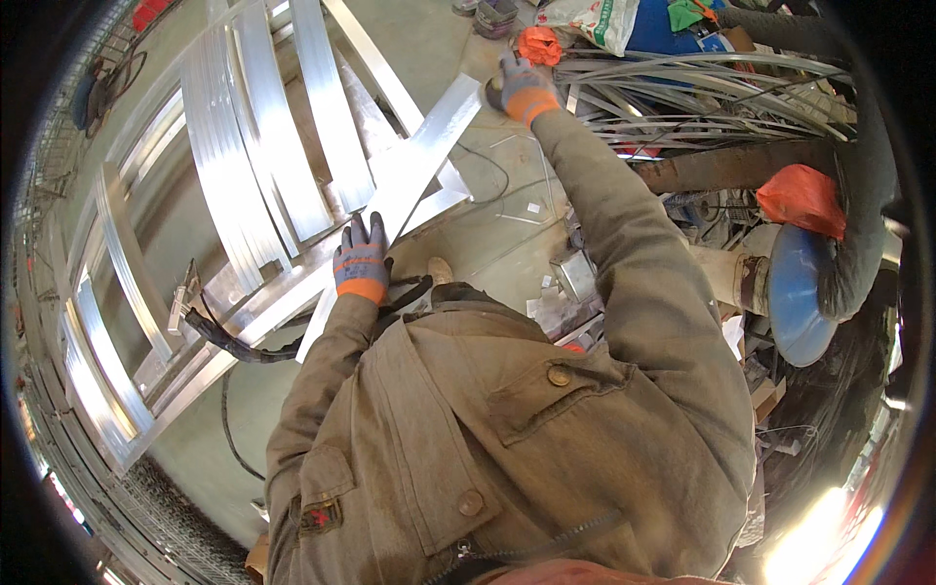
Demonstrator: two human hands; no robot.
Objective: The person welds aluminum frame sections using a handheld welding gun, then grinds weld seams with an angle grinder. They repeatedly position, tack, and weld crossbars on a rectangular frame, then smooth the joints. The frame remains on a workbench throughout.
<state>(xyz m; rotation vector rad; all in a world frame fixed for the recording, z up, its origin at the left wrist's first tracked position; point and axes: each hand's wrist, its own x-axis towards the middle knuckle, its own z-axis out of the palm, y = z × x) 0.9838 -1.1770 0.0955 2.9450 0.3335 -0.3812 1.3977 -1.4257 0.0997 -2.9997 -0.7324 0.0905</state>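
The left hand (362, 261), in a grey glove with an orange cuff, lay flat on the near end of a long aluminium strip (414, 166), its fingers spread and pressing down, apparently to keep the strip from shifting. The strip ran diagonally away from the person, resting across a frame of similar aluminium bars (258, 146) that lay side by side beyond and to the left of it. At the strip's far end the right hand (525, 88), gloved the same way, was closed around a small dark tool (494, 93) held against that end; the fingers were curled on it, though what kind of tool it was could not be told. A black cable (234, 343) trailed just left of the strip's near end, below the left hand. To the right of the strip's far end lay a heap of thin metal offcuts (702, 97), with an orange bag (804, 200) further right and a blue round drum (795, 292) near it.
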